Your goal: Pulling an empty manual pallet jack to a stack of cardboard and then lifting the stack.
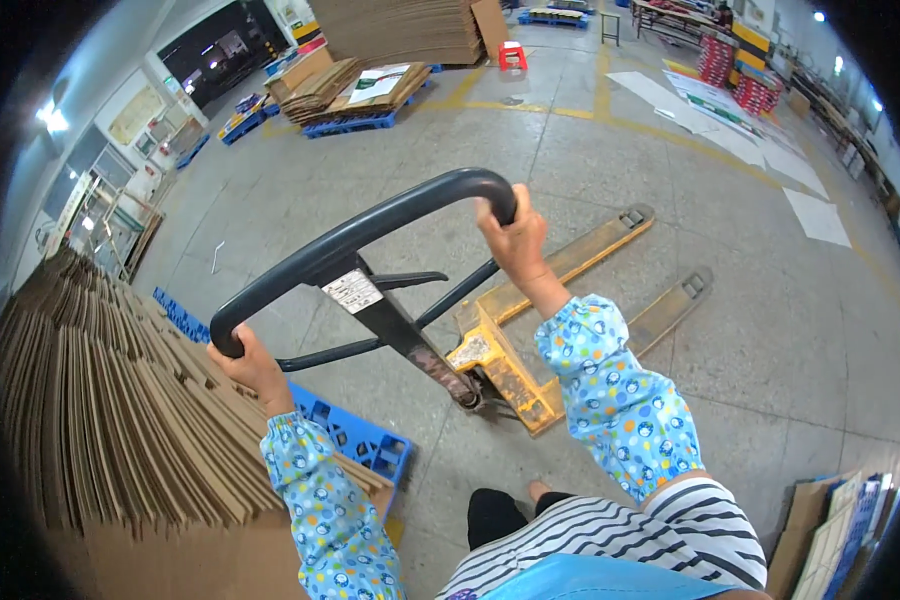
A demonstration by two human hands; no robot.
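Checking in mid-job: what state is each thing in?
Left hand, closed around black handle
Right hand, closed around black handle
Lever, untouched
Yellow forks, unloaded
Left cardboard, stacked on blue pallet
White sheet, flat on floor
Red stool, upright

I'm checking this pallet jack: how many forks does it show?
2: the left fork extends beyond the right hand; the right fork lies to its right, partly hidden by the patterned sleeve.

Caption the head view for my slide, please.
Left hand and right hand grip the black looped handle of a yellow metal pallet jack.
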